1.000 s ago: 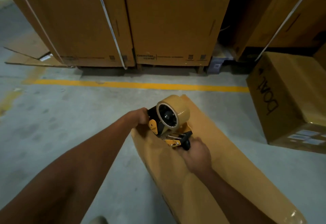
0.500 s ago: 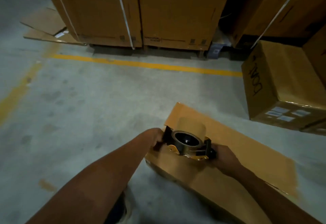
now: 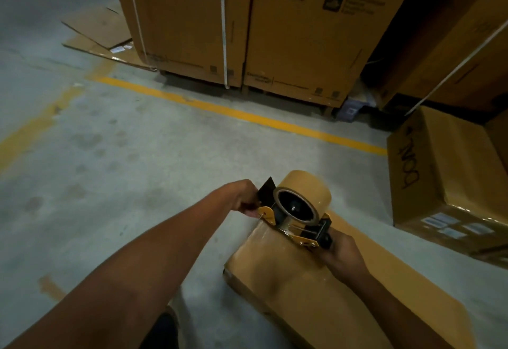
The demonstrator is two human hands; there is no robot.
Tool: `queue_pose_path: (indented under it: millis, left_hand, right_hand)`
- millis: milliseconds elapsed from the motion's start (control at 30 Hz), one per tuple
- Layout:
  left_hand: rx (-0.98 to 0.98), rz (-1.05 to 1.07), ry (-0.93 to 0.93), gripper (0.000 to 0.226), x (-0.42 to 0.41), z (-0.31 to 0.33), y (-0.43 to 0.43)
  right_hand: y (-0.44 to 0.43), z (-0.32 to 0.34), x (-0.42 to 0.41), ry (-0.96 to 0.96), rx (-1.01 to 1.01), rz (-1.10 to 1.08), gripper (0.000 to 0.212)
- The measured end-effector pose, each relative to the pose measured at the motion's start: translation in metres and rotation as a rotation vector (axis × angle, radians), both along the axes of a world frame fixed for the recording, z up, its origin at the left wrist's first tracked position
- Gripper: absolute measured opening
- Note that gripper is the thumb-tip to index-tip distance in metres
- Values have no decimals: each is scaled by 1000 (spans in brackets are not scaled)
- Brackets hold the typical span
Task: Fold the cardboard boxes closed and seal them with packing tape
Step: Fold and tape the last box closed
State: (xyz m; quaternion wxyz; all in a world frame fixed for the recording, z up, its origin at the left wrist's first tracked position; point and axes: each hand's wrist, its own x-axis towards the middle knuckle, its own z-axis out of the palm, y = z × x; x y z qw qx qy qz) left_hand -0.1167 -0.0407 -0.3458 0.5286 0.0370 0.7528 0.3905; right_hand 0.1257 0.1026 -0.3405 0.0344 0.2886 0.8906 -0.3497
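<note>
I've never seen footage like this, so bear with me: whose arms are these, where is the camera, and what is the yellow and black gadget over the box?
There is no machine here. The camera sits on a person's head and looks forward and down, so the two bare arms are that person's own. It is the only view. The left hand pinches the front end of a tape dispenser, the yellow and black tool carrying a roll of brown tape; the right hand grips its handle. They hold it at the far end of a long cardboard box lying on the concrete floor. Beyond a yellow line stand tall cartons, with flattened cardboard to their left and a smaller box at the right.
</note>
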Motion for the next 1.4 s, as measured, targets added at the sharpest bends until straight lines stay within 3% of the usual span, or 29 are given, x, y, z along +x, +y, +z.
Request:
queue_pose_path:
  millis: [133,500,667,733,767,800,867,933,967,1033,1233,1400]
  left_hand:
    - [23,-62,46,8,-25,-16,-6]
    - [187,51,-104,12,-22,-73,-26]
    - [238,218,-120,36,19,-98,-23]
    - [211,287,-67,17,34,-104,-20]
    - [164,279,-27,23,37,-107,-21]
    - [114,253,24,43,38,-111,-23]
    - [-25,105,272,65,40,-112,-27]
    - [-33,-6,573,48,48,-105,-25]
    - [27,6,634,35,52,-100,-23]
    - [138,73,596,26,62,-84,-21]
    - [232,215,348,32,80,-88,-27]
    - [185,40,570,27,94,-97,-32]
  right_hand:
    - [8,-19,-1,-82,12,-20,24]
    - [13,-48,0,-120,27,-42,31]
    - [10,-49,-2,-173,53,-49,27]
    - [10,-48,-3,-202,58,-48,25]
    - [9,-47,-3,-207,55,-41,24]
    - [8,-46,-3,-205,53,-31,23]
    - [5,-45,-2,-215,54,3,20]
    - [2,-43,-2,-231,35,36,18]
    - [1,-41,-3,-232,17,39,18]
    - [0,-34,-5,-232,-33,37,19]
    - [2,-15,-24,-306,-42,100,3]
    - [6,-7,-37,-398,82,201,9]
